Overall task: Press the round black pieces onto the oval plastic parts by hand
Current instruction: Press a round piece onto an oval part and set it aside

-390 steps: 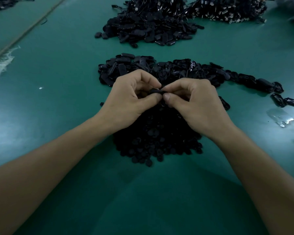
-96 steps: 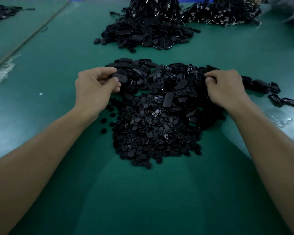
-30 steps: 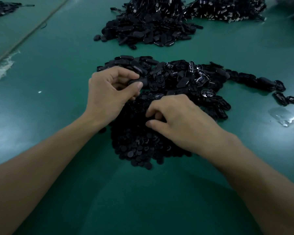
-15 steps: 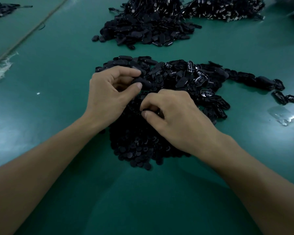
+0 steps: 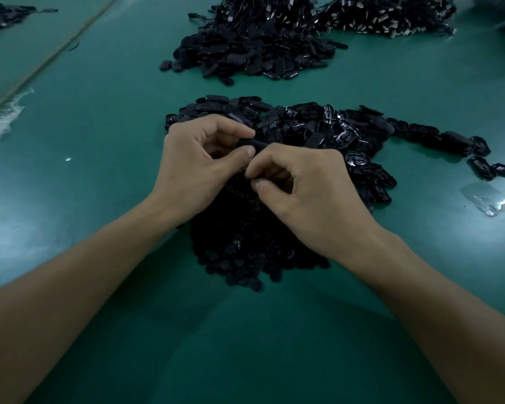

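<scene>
My left hand [image 5: 199, 167] pinches a black oval plastic part [image 5: 252, 143] between thumb and fingers, above the middle of the table. My right hand [image 5: 309, 191] is right beside it, its thumb and forefinger closed on a small round black piece [image 5: 252, 177] just below the oval part. The two hands touch at the fingertips. Under them lies a heap of round black pieces [image 5: 245, 252]. Behind them spreads a heap of loose oval parts [image 5: 318, 126].
A bigger pile of black oval parts [image 5: 254, 53] lies at the back, with another pile [image 5: 391, 16] to its right. A string of oval parts [image 5: 449, 141] trails right. A clear plastic scrap [image 5: 484, 198] lies at right on the green table [image 5: 99, 112].
My right hand has lifted off the round-piece heap with a piece and moved up to my left hand, which has brought the oval part closer in.
</scene>
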The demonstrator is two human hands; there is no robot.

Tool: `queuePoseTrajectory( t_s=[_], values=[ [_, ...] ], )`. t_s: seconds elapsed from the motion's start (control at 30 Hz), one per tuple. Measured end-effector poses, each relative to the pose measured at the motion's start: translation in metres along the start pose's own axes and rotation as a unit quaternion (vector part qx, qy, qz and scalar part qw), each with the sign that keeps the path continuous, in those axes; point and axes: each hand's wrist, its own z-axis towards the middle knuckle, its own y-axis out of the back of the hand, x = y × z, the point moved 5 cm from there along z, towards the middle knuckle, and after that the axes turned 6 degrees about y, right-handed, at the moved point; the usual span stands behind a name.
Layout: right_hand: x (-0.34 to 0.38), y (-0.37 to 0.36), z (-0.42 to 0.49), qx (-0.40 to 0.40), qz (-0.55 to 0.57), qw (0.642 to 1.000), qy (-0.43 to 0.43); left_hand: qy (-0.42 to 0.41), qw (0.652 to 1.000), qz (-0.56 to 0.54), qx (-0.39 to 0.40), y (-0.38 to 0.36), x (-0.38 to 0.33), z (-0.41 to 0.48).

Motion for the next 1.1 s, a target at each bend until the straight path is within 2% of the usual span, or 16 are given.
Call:
queuePoseTrajectory(
  t_s=[0.17, 0.4, 0.8, 0.97, 1.1],
  values=[
    [-0.003, 0.002, -0.001, -0.024, 0.061, 0.997, -0.041, -0.001, 1.000, 0.005, 0.003, -0.001, 0.000, 0.000],
    [-0.007, 0.004, 0.001, -0.034, 0.073, 0.995, -0.061, 0.005, 1.000, 0.004, -0.002, 0.000, 0.001, 0.000],
    [-0.004, 0.006, 0.001, -0.034, 0.047, 0.997, -0.056, 0.014, 1.000, 0.002, 0.011, -0.001, -0.001, -0.001],
    [-0.002, 0.009, 0.001, -0.056, 0.031, 0.997, -0.046, 0.023, 0.999, -0.026, 0.030, -0.004, 0.000, -0.003],
    [-0.006, 0.011, 0.001, -0.076, 0.038, 0.994, -0.073, 0.019, 0.998, -0.040, 0.044, -0.007, -0.002, -0.005]
  ],
)
